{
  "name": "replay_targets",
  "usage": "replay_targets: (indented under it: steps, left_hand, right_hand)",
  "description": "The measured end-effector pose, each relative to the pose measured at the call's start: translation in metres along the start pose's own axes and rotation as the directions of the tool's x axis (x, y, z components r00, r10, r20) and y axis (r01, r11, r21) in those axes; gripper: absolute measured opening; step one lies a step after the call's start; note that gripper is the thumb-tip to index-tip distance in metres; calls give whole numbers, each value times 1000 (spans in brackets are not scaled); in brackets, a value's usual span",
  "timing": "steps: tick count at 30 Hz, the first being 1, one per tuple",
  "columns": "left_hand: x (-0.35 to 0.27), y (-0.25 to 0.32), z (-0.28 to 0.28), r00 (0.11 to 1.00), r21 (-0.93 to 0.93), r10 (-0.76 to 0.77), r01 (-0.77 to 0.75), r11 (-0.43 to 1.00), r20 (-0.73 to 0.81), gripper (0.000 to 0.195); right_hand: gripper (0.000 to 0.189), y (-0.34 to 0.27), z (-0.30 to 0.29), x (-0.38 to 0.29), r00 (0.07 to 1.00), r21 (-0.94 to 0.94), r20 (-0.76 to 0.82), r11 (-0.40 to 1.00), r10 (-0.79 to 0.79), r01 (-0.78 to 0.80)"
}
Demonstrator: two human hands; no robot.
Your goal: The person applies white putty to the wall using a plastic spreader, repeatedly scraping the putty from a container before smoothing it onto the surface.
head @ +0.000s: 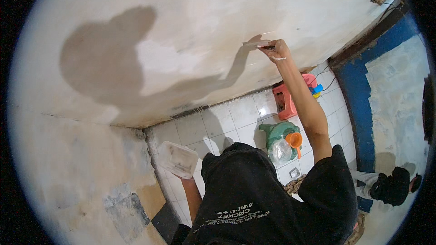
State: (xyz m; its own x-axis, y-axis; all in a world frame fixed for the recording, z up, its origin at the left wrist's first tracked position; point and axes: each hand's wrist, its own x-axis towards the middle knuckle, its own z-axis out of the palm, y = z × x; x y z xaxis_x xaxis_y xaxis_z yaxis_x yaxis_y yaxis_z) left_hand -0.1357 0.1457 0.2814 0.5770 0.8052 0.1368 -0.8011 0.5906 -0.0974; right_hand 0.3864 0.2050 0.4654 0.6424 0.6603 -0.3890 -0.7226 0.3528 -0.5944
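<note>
My right hand is raised to the pale plastered wall and grips a flat putty knife. The thin blade lies close against the wall; whether it touches along its whole edge I cannot tell. A white smear of paste runs across my wrist. Low on the left, my left hand supports a translucent plastic tub from below. Whitish residue shows in the tub, which is tilted above the floor. Most of the left hand's fingers are hidden under it.
On the white tiled floor stand a pink plastic stool and a green plastic container with an orange dipper and a clear plastic bag. Another person stands by the blue, partly whitened wall at right.
</note>
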Motion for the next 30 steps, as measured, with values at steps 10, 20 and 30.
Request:
replay_targets:
  steps: [10, 20, 30]
  left_hand:
    - [-5, 35, -71, 989, -148, 3, 18, 989, 147, 53]
    - [11, 41, -56, 951, -591, -308, 250, 767, 2, 14]
    - [7, 35, -47, 984, -241, -129, 96, 966, -122, 12]
  right_hand:
    - [26, -58, 91, -88, 892, -494, 396, 769, -217, 406]
    - [20, -129, 115, -136, 595, 91, 748, 934, -293, 346]
    - [28, -4, -91, -82, 984, -69, 172, 996, -41, 54]
